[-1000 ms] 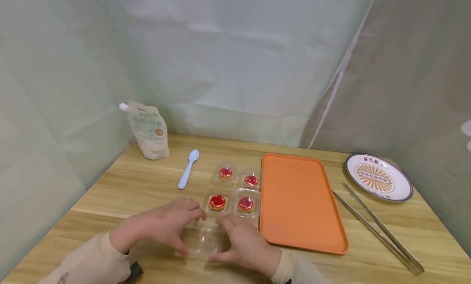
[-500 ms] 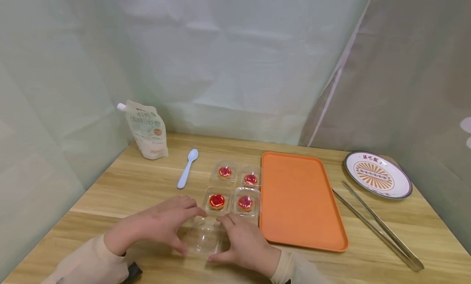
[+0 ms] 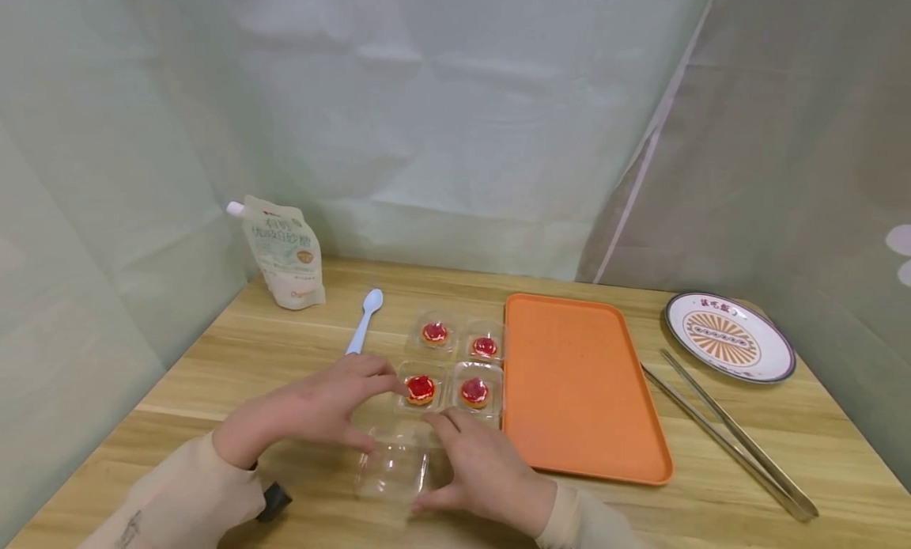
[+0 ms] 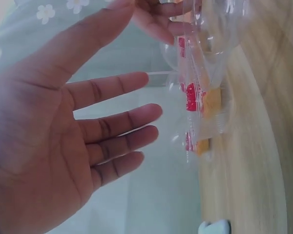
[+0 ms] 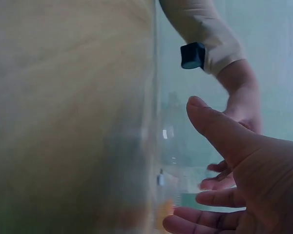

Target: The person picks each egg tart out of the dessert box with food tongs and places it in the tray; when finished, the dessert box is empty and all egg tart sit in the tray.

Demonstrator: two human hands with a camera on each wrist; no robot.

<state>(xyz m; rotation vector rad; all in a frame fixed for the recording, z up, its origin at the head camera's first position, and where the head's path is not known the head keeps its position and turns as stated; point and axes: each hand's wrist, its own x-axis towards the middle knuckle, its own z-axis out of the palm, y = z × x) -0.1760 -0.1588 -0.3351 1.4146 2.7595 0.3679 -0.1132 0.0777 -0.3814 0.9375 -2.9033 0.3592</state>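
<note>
A clear plastic box (image 3: 391, 471) sits on the table near its front edge, between my two hands. To its left, my left hand (image 3: 323, 403) hovers with fingers spread; in the left wrist view its palm holds nothing. My right hand (image 3: 487, 474) is at the box's right side, fingers loosely bent and thumb apart; whether it touches the box I cannot tell. Just behind, several clear boxes stand in two rows, each holding a small red-topped tart (image 3: 474, 392). The left fingertips overlap the near-left tart (image 3: 421, 388) in the head view.
An orange tray (image 3: 580, 391) lies right of the boxes. Metal tongs (image 3: 740, 446) and a patterned plate (image 3: 729, 339) are farther right. At the back left stand a spouted pouch (image 3: 285, 252) and a light blue spoon (image 3: 366, 316), its handle end hidden by my left hand.
My left hand has lifted and shifted slightly right and away from the box, now covering the spoon's handle end. My right hand has moved slightly right and nearer me. The box stays nearly in place.
</note>
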